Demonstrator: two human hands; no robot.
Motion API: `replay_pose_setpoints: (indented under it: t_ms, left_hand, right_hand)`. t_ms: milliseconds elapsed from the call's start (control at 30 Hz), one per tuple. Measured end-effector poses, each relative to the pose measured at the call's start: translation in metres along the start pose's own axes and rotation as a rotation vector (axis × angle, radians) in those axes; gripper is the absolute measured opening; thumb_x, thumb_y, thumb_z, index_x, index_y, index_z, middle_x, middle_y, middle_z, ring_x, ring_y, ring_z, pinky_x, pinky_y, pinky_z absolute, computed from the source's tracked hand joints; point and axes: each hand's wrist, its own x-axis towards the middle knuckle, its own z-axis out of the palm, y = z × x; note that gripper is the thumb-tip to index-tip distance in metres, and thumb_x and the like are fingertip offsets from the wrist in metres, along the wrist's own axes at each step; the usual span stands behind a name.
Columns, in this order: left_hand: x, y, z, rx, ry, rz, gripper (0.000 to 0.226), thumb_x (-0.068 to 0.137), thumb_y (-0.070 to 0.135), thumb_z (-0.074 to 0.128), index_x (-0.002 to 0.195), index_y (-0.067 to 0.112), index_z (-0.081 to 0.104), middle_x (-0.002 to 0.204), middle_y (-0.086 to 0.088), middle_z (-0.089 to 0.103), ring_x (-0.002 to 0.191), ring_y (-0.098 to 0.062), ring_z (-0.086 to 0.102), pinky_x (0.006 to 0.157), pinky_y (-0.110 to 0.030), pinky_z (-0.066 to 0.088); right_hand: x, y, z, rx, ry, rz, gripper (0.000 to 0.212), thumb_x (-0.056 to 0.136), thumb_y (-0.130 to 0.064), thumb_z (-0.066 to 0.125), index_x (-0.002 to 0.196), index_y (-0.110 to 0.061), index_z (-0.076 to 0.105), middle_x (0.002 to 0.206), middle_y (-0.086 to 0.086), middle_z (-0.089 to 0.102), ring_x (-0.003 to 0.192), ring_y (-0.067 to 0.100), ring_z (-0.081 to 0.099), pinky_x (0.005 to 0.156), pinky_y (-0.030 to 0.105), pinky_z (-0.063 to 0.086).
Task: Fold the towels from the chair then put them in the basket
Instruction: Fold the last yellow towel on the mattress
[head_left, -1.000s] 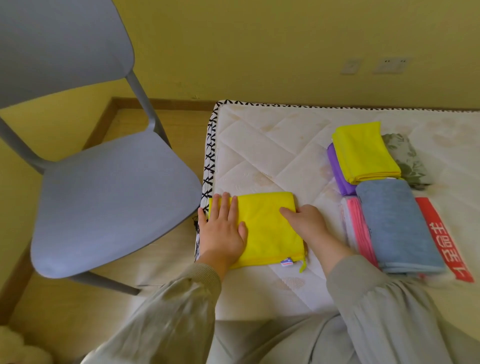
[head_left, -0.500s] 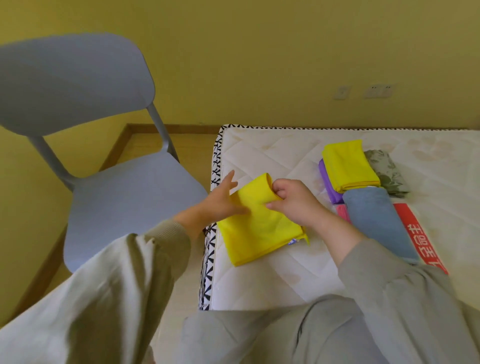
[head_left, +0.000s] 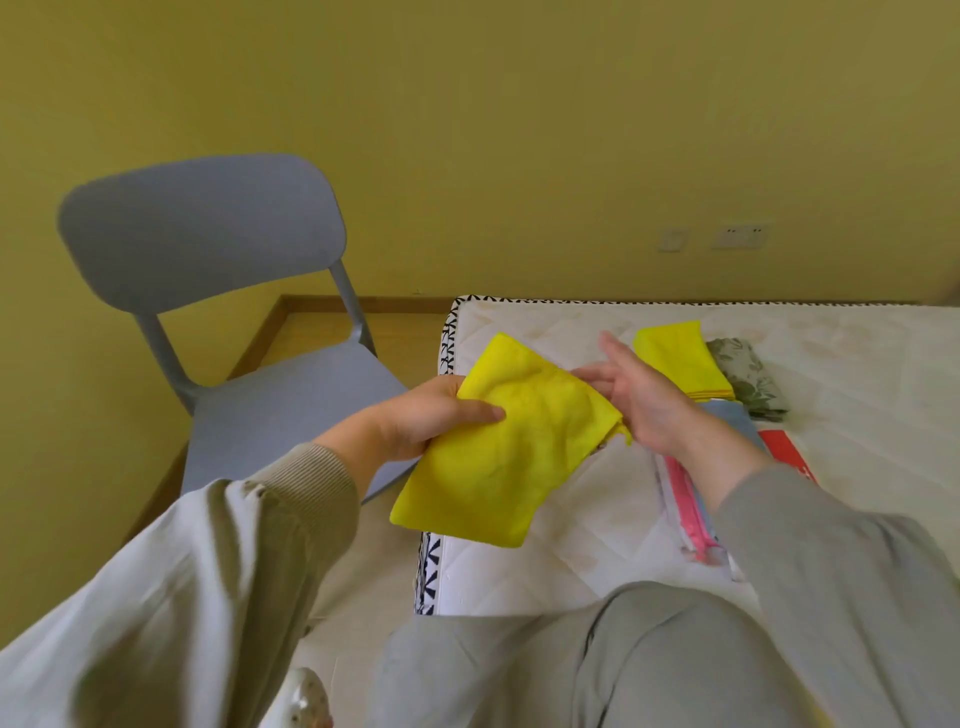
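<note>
- Fingers of the left hand (head_left: 431, 415) are curled under a folded yellow towel (head_left: 509, 452) in the head view, with the thumb (head_left: 483, 413) pressed flat on its upper face, so the towel is pinched at its left edge.
- Fingers (head_left: 610, 347) of the right hand (head_left: 641, 402) are held straight and spread wide; nothing is gripped by them, and the towel's right corner is met by the open palm.
- The towel is held tilted in the air, over the left edge of a white quilted mattress (head_left: 571, 551) with a black-and-white patterned border.
- A grey chair (head_left: 291, 410) is seen to the left of the mattress, its seat bare, with its back set against a yellow wall (head_left: 493, 130).
- Behind the right hand, a second yellow towel (head_left: 675, 358) is laid folded on the mattress, with a floral cloth (head_left: 745, 379) just beside it on the right.
- Nearer the person, a blue towel (head_left: 732, 423) and a pink towel (head_left: 688, 512) are partly hidden by the right forearm, and a red label (head_left: 784, 452) is seen on their right.
- Two socket plates (head_left: 737, 236) are fixed on the wall above the mattress.
</note>
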Motion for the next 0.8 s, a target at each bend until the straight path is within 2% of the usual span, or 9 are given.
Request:
replay_pose_setpoints:
  t_ms: [67,133,167,300,433,500,567,733,800]
  left_hand:
    - [-0.005,0.001,0.001,-0.072,0.011,0.012,0.018,0.088,0.011,0.061,0.105,0.014,0.064,0.098,-0.005,0.074,0.088,-0.022,0.071,0.072,-0.033,0.059]
    - [-0.005,0.000,0.003,-0.137,0.026,0.017,0.020,0.088,0.013,0.060,0.107,0.013,0.063,0.099,-0.006,0.073,0.089,-0.023,0.071,0.073,-0.034,0.059]
    - [-0.004,-0.002,0.004,-0.170,0.032,0.014,0.021,0.088,0.013,0.059,0.108,0.013,0.062,0.100,-0.006,0.073,0.089,-0.023,0.071,0.073,-0.034,0.059]
    - [0.002,-0.014,0.007,-0.265,0.063,-0.014,0.020,0.088,0.015,0.059,0.108,0.014,0.062,0.099,-0.007,0.073,0.088,-0.024,0.071,0.071,-0.037,0.058]
    - [0.013,-0.031,0.007,-0.309,0.159,-0.087,0.015,0.090,0.015,0.059,0.105,0.013,0.062,0.093,-0.008,0.074,0.083,-0.026,0.071,0.068,-0.039,0.056]
    - [0.018,-0.039,0.007,-0.297,0.224,-0.139,0.015,0.090,0.016,0.061,0.104,0.010,0.061,0.088,-0.009,0.073,0.079,-0.025,0.070,0.065,-0.038,0.055]
    - [0.022,-0.046,0.005,-0.311,0.272,-0.212,0.019,0.090,0.016,0.062,0.106,0.007,0.060,0.087,-0.010,0.072,0.077,-0.026,0.069,0.063,-0.038,0.054]
    - [0.037,-0.065,-0.003,-0.375,0.276,-0.373,0.038,0.091,0.021,0.062,0.124,0.007,0.049,0.105,-0.015,0.064,0.087,-0.029,0.064,0.065,-0.041,0.051]
    - [0.047,-0.075,-0.007,-0.329,0.351,-0.371,0.040,0.090,0.020,0.063,0.125,0.006,0.049,0.101,-0.013,0.063,0.084,-0.027,0.063,0.063,-0.039,0.051]
  right_hand:
    - [0.000,0.026,-0.010,0.359,-0.050,0.127,0.076,0.082,-0.073,0.035,0.097,-0.006,0.068,0.085,0.015,0.069,0.078,0.028,0.061,0.077,0.039,0.045]
    - [-0.004,0.057,-0.008,0.511,-0.080,0.190,0.082,0.071,-0.078,0.042,0.101,-0.007,0.068,0.098,0.019,0.066,0.095,0.032,0.060,0.097,0.047,0.037]
    - [-0.006,0.070,-0.005,0.530,-0.100,0.213,0.084,0.067,-0.078,0.045,0.101,-0.006,0.071,0.102,0.019,0.066,0.098,0.033,0.059,0.101,0.049,0.035]
    - [-0.011,0.080,0.007,0.504,-0.120,0.243,0.076,0.068,-0.070,0.051,0.097,-0.004,0.075,0.100,0.018,0.069,0.096,0.032,0.063,0.090,0.047,0.044]
    - [-0.011,0.079,0.008,0.439,-0.092,0.164,0.039,0.081,-0.030,0.055,0.113,-0.007,0.061,0.103,0.012,0.070,0.093,0.026,0.066,0.083,0.040,0.052]
    - [-0.011,0.082,0.010,0.309,-0.080,0.138,0.023,0.089,-0.011,0.052,0.110,-0.006,0.060,0.094,0.009,0.073,0.082,0.021,0.070,0.071,0.035,0.058]
    - [-0.009,0.083,0.013,0.188,-0.048,0.156,0.016,0.093,-0.007,0.050,0.104,-0.009,0.062,0.085,0.005,0.074,0.074,0.016,0.071,0.062,0.030,0.058]
    - [0.007,0.084,0.015,0.162,0.033,0.194,0.012,0.092,-0.004,0.053,0.097,-0.005,0.064,0.077,0.006,0.074,0.066,0.016,0.071,0.054,0.023,0.055]
    - [0.017,0.089,0.015,0.091,0.110,0.197,0.013,0.090,-0.001,0.055,0.099,-0.002,0.064,0.082,0.010,0.072,0.071,0.021,0.069,0.062,0.026,0.055]
